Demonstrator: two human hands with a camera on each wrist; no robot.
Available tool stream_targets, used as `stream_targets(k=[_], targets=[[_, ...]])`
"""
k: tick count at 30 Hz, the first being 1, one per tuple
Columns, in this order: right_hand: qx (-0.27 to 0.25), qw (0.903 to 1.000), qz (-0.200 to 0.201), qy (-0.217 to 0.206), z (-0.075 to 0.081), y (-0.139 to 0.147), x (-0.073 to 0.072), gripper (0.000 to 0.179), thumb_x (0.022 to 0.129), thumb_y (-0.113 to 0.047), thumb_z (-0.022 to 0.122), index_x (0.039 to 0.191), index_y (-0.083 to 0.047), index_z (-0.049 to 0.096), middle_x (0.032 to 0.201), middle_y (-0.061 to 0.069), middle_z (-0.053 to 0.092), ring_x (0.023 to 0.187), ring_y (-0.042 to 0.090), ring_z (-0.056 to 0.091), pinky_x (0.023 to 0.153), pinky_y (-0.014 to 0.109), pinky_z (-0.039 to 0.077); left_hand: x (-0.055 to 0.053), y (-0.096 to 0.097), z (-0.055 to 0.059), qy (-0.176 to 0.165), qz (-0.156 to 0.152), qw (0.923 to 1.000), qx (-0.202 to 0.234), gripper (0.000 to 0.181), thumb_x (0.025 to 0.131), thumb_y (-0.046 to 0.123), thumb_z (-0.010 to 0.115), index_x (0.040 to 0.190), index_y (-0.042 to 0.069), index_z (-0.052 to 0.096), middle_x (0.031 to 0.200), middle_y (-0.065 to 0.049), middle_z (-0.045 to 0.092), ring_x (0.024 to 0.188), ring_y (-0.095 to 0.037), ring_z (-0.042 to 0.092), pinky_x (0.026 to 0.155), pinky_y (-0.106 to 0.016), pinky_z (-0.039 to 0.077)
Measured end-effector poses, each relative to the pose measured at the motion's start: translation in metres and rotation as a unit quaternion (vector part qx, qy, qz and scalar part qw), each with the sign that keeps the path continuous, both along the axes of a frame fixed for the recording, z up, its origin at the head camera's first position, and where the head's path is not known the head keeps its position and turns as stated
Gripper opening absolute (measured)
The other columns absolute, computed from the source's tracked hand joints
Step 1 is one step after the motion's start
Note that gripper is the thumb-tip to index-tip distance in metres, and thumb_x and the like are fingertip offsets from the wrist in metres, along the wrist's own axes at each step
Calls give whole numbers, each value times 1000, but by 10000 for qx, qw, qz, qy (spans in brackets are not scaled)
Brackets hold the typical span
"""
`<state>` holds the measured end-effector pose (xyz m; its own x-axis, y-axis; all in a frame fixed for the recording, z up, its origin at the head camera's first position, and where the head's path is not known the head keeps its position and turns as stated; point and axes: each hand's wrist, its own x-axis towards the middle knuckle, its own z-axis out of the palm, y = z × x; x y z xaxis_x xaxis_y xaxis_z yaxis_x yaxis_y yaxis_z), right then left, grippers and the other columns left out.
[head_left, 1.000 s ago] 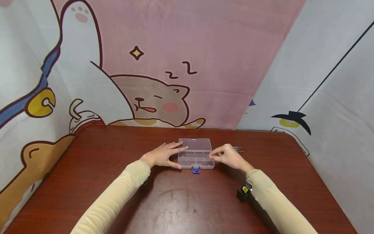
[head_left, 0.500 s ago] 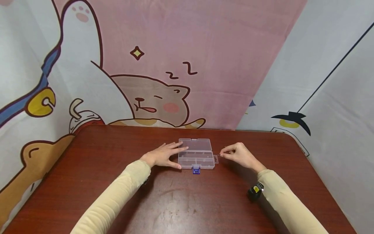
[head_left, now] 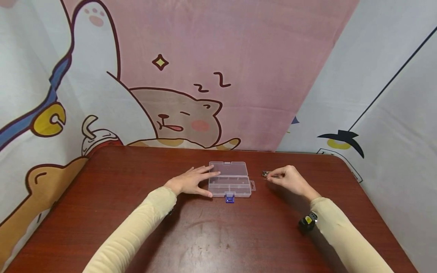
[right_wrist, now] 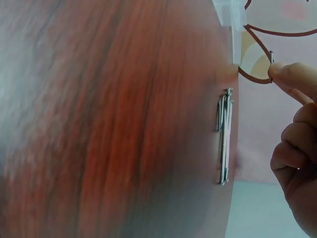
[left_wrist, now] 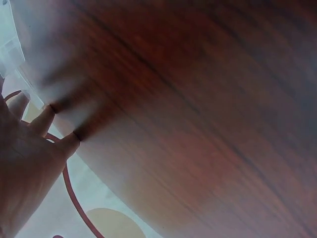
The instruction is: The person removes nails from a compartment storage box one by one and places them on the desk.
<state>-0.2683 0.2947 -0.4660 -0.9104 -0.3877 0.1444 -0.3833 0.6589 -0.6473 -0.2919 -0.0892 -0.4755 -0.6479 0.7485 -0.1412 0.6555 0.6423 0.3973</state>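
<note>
A clear plastic compartment box (head_left: 239, 180) with a blue latch (head_left: 230, 198) lies with its lid raised away from me. My left hand (head_left: 189, 181) is spread, its fingers reaching over the box's left edge and its thumb at the front left corner; fingers and palm show in the left wrist view too. To the right of the box, my right hand (head_left: 290, 181) pinches a small metal nail (right_wrist: 271, 56) between thumb and forefinger, the head sticking out above. Several metal nails (right_wrist: 225, 136) lie in a loose bundle on the table, close to these fingertips and partly hidden by them.
The reddish-brown wooden table (head_left: 211, 235) ends in a rounded back edge against a cartoon-printed curtain (head_left: 256, 76). A clear hanging tab (head_left: 252, 185) juts from the box's right side.
My right hand has moved from over the box's right side out to the right, to the nails, with a small nail at its fingertips. My left hand has stayed put.
</note>
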Motion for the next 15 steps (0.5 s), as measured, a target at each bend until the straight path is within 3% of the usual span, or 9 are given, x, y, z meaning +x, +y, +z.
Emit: stream_targets(k=[15], targets=[[155, 9998, -82, -105, -14, 18, -5, 6, 88, -9, 71, 91, -6, 76, 56, -8, 47, 49, 2, 33, 49, 21, 30, 0, 0, 2, -35, 54, 10000, -53, 82, 83, 56, 68, 152, 28, 34, 159, -14, 13, 145, -28, 13, 109, -63, 12]])
